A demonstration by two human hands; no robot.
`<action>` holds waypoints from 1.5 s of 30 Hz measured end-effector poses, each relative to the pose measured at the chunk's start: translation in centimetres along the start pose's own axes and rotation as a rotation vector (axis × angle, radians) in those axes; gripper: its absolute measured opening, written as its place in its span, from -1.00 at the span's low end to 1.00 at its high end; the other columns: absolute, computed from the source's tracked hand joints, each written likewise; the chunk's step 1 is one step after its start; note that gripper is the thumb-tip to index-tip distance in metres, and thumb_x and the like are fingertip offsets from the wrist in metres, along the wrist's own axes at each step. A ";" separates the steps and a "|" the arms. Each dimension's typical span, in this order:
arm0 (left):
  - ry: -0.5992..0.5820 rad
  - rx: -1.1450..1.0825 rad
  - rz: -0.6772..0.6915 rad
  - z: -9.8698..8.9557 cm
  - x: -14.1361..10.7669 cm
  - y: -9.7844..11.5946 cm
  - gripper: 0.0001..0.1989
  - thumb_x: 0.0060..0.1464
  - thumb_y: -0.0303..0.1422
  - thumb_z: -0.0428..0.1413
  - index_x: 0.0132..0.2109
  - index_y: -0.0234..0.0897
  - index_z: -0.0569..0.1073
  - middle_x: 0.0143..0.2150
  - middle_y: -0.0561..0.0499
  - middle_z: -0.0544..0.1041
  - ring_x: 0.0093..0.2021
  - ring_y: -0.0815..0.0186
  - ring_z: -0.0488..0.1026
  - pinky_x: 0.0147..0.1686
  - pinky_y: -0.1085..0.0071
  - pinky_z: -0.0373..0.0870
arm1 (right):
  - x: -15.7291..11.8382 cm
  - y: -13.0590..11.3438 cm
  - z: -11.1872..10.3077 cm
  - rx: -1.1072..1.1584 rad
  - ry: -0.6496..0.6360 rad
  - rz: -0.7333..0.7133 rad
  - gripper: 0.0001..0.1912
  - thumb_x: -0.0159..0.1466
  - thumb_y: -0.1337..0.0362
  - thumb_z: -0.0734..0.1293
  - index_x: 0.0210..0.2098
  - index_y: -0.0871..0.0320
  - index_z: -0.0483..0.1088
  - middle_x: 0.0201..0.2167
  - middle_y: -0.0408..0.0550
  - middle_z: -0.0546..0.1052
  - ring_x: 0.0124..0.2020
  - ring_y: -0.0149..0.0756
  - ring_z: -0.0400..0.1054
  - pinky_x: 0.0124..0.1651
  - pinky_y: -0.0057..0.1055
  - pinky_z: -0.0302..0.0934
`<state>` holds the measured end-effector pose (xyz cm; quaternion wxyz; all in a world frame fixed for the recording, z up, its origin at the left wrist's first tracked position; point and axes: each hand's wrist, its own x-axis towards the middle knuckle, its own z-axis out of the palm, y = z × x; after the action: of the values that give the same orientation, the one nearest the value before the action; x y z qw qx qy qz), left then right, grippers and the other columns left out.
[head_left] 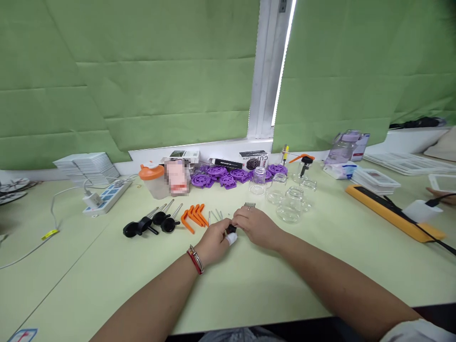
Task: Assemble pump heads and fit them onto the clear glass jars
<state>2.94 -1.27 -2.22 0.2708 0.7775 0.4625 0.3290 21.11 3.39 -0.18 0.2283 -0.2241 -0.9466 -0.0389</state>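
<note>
Near the middle of the table, my left hand [213,241] is closed around a small black part [231,229]; a white wrap covers its thumb. My right hand [255,227] meets it from the right, fingers bent and pressed together at the black part. Whether the right fingers hold anything else is hidden. Just beyond the right hand lies a metal spring [250,204]. Several orange bent handles [195,214] and thin metal pins [215,215] lie beyond the left hand. Farther left are several black parts with metal rods [168,224].
Glass jars [289,209] stand right of centre. Purple plastic pieces [228,175] line the back, beside an orange-lidded cup [153,179]. A white power strip [109,195] lies left, an orange power strip [392,213] right. Another person's hand [441,194] shows at the right edge.
</note>
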 end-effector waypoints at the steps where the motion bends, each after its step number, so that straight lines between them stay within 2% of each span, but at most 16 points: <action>1: 0.000 -0.001 0.001 0.0 0.0 -0.1 -0.91 0.08 -0.35 -0.01 -0.28 -0.27 0.33 -0.44 0.07 0.34 -0.44 0.38 0.23 -0.43 0.46 0.18 | 0.0 0.0 0.0 -0.026 -0.007 -0.007 -0.76 0.26 0.50 0.13 -0.24 0.18 0.39 -0.26 0.02 0.45 -0.27 -0.28 0.23 -0.24 -0.37 0.09; 8: -0.002 -0.001 -0.018 -0.1 0.1 -0.3 -0.91 0.08 -0.33 0.00 -0.32 -0.27 0.30 -0.44 0.08 0.33 -0.45 0.39 0.22 -0.44 0.47 0.17 | 0.0 -0.1 -0.1 -0.089 -0.021 -0.082 -0.71 0.26 0.52 0.11 -0.17 0.21 0.40 -0.25 0.03 0.46 -0.24 -0.26 0.25 -0.18 -0.34 0.12; 11: -0.011 -0.010 -0.026 -0.2 0.1 -0.2 -0.90 0.08 -0.33 0.01 -0.27 -0.27 0.31 -0.42 0.07 0.34 -0.44 0.38 0.23 -0.42 0.46 0.19 | -0.1 0.4 0.1 -0.044 0.006 -0.042 -0.70 0.23 0.54 0.13 -0.17 0.19 0.40 -0.23 0.01 0.46 -0.22 -0.26 0.26 -0.19 -0.36 0.13; 13: -0.019 -0.021 -0.044 -0.2 0.0 -0.1 -0.88 0.08 -0.33 0.01 -0.23 -0.27 0.33 -0.43 0.08 0.34 -0.44 0.38 0.23 -0.42 0.46 0.19 | -0.3 1.3 0.2 0.009 0.056 0.070 -0.68 0.21 0.55 0.13 -0.17 0.18 0.40 -0.20 0.01 0.46 -0.18 -0.26 0.28 -0.19 -0.38 0.15; 17: -0.018 -0.065 -0.098 -0.1 0.0 -0.2 -0.84 0.06 -0.34 0.02 -0.18 -0.25 0.32 -0.43 0.09 0.34 -0.43 0.38 0.25 -0.40 0.45 0.21 | -0.9 4.1 0.5 0.094 0.181 0.458 -0.68 0.24 0.52 0.11 -0.12 0.21 0.38 -0.17 0.04 0.45 -0.16 -0.29 0.30 -0.13 -0.41 0.16; 20: -0.014 -0.119 -0.125 -0.1 -0.1 -0.4 -0.78 0.05 -0.37 0.03 -0.11 -0.23 0.28 -0.41 0.09 0.34 -0.42 0.38 0.26 -0.39 0.45 0.22 | -1.4 5.8 1.0 0.097 0.095 0.622 -0.76 0.23 0.50 0.17 -0.21 0.22 0.42 -0.22 0.02 0.46 -0.19 -0.29 0.31 -0.14 -0.42 0.14; 23: -0.026 -0.150 -0.127 -0.1 0.0 -0.4 -0.78 0.04 -0.38 0.02 -0.11 -0.22 0.27 -0.40 0.09 0.33 -0.41 0.38 0.26 -0.38 0.45 0.23 | -1.4 6.4 1.6 0.068 -0.055 0.617 -0.81 0.18 0.49 0.24 -0.32 0.20 0.47 -0.28 -0.01 0.48 -0.19 -0.28 0.31 -0.16 -0.45 0.10; 27: -0.039 -0.145 -0.123 -0.2 0.1 -0.3 -0.79 0.04 -0.38 0.02 -0.13 -0.21 0.27 -0.39 0.08 0.34 -0.40 0.37 0.26 -0.38 0.44 0.22 | -1.0 6.5 2.1 -0.005 -0.144 0.615 -0.79 0.14 0.50 0.25 -0.34 0.17 0.49 -0.28 -0.03 0.50 -0.17 -0.27 0.30 -0.18 -0.46 0.07; 37: -0.053 -0.092 -0.103 -0.4 -0.1 -0.3 -0.81 0.05 -0.37 0.01 -0.14 -0.21 0.28 -0.39 0.08 0.38 -0.41 0.37 0.28 -0.41 0.45 0.20 | -1.1 6.7 2.0 -0.072 -0.185 0.621 -0.81 0.17 0.45 0.25 -0.31 0.15 0.49 -0.28 -0.02 0.49 -0.17 -0.26 0.30 -0.23 -0.46 0.03; 45: -0.053 -0.078 -0.101 -0.4 -0.1 -0.4 -0.81 0.06 -0.37 0.01 -0.13 -0.21 0.28 -0.39 0.07 0.37 -0.41 0.37 0.28 -0.42 0.46 0.20 | -1.2 6.8 2.2 -0.022 -0.199 0.636 -0.82 0.17 0.46 0.24 -0.33 0.17 0.47 -0.32 0.01 0.48 -0.21 -0.25 0.32 -0.27 -0.44 0.03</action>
<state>2.43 -1.11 -2.27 0.3294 0.7506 0.4805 0.3119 24.18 9.41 -2.93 0.1333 -0.5134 -0.8465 0.0463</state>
